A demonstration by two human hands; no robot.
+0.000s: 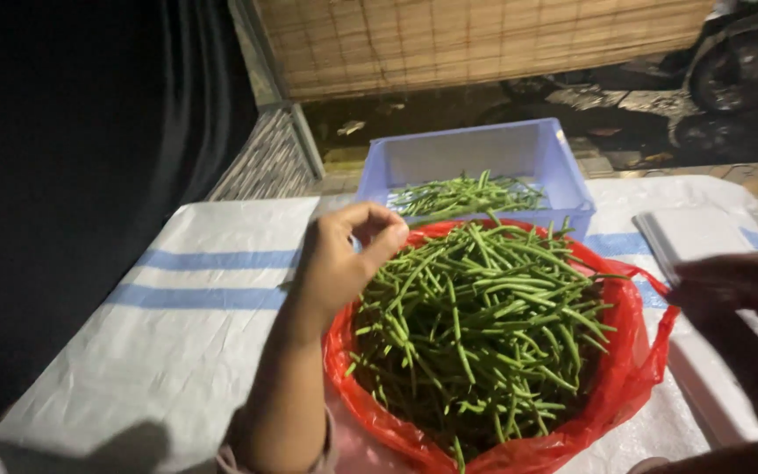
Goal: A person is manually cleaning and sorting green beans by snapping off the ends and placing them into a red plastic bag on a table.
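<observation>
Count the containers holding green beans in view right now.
2. A red plastic bag heaped with green beans sits nearest, beside the left hand. A blue plastic crate right behind it holds a thinner layer. Others may lie outside the view.

Bare left forearm [287,386] with a pushed-up pinkish sleeve [326,448].

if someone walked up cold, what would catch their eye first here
The heap of green stems piled in an open red plastic bag in the middle of the white, blue-striped sheet stands out first. Just above it the left hand pinches one stem, thumb to fingertip. Behind the bag sits a pale blue tub holding a thin layer of the same stems, and the right hand is dark and blurred at the edge.
</observation>
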